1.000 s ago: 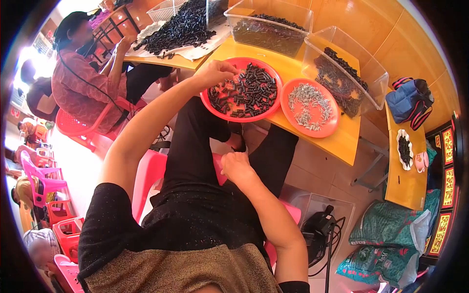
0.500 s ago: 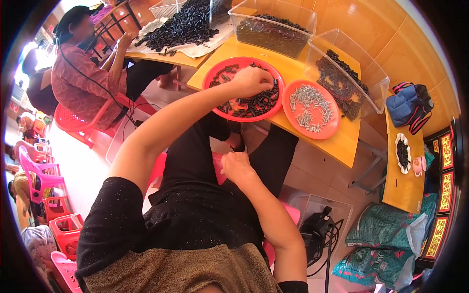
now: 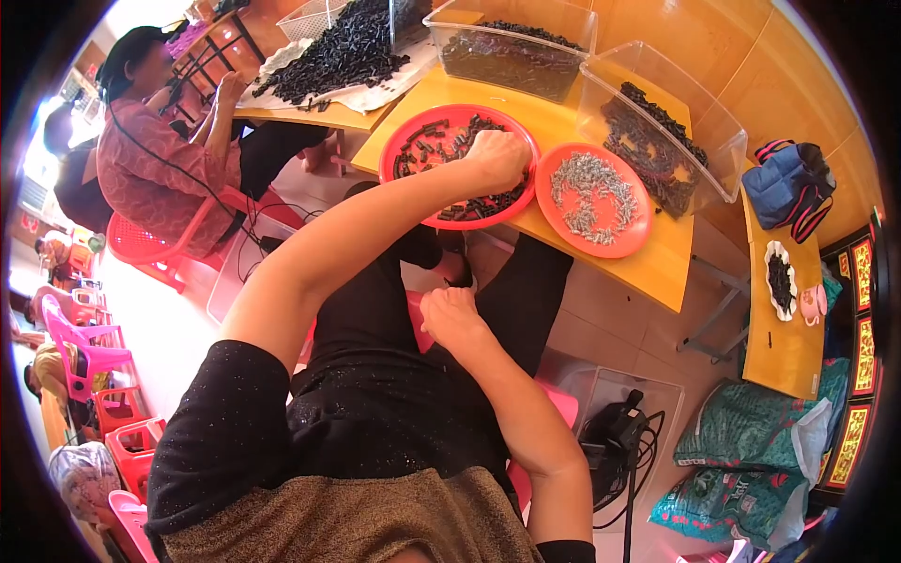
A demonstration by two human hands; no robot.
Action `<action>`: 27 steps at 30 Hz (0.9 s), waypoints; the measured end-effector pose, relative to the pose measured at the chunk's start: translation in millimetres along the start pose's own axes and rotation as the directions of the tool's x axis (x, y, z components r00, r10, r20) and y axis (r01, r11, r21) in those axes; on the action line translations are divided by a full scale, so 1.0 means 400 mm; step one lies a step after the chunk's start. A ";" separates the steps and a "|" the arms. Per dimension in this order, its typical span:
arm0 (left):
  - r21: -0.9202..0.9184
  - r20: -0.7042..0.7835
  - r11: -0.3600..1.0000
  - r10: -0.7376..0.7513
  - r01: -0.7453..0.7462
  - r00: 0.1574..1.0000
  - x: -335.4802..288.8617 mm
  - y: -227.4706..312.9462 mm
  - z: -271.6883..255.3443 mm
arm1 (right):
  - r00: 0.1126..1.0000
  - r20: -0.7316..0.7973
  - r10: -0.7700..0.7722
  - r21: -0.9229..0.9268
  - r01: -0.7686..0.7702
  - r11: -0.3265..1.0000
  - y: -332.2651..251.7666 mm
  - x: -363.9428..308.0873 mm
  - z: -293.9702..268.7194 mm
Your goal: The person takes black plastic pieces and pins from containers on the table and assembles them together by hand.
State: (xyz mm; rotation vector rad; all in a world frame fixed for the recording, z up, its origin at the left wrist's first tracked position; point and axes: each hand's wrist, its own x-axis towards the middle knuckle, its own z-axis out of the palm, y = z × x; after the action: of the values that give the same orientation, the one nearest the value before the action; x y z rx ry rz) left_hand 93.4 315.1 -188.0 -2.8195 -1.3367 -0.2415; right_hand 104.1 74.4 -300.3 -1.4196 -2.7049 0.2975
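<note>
A round red tray (image 3: 410, 204) on the yellow table holds many short black tube-like pieces (image 3: 424, 150). My left hand (image 3: 499, 158) is over the right part of this tray, back of the hand up, fingers curled down among the pieces. Whatever its fingertips hold is hidden. To the right, touching or nearly touching the tray, a red plate (image 3: 584, 242) carries many small silver metal pieces (image 3: 593, 199). Above my lap, short of the table edge, my right hand (image 3: 452, 315) is closed with fingers curled in. Its contents, if any, cannot be made out.
Two clear bins (image 3: 511, 66) (image 3: 648, 141) of black pieces stand behind the tray. A black heap (image 3: 343, 56) lies on cloth at the far left, near a seated person (image 3: 160, 159). A side table (image 3: 784, 361) bears a blue bag (image 3: 788, 185). Green sacks (image 3: 737, 427) lie below.
My left hand has moved slightly right within the tray, and its fingers now point lower into the pieces. My right hand stays closed over my lap. The view has shifted a little.
</note>
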 end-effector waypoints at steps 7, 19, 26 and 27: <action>0.104 0.050 0.994 0.021 -0.026 0.999 0.011 0.028 -0.022 | 1.000 -0.016 -0.023 -0.023 0.023 0.999 -0.002 -0.002 -0.005; -0.489 -0.061 0.860 -0.203 0.148 0.977 -0.067 -0.097 -0.089 | 0.994 -0.011 0.108 0.001 -0.108 0.994 0.007 0.013 -0.063; -0.866 0.240 0.337 -0.370 0.370 0.897 -0.263 -0.158 -0.084 | 0.872 -0.329 0.361 0.299 -0.267 0.916 0.049 0.037 -0.211; -0.851 0.241 0.359 -0.384 0.385 0.891 -0.269 -0.164 -0.071 | 0.862 -0.354 0.363 0.317 -0.254 0.913 0.052 0.038 -0.210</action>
State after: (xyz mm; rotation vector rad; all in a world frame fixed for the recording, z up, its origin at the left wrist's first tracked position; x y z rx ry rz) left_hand -27.9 271.7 -179.2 -3.0442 -2.4612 -1.3434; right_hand 125.1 110.0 -222.7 -1.6221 -2.0217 0.3197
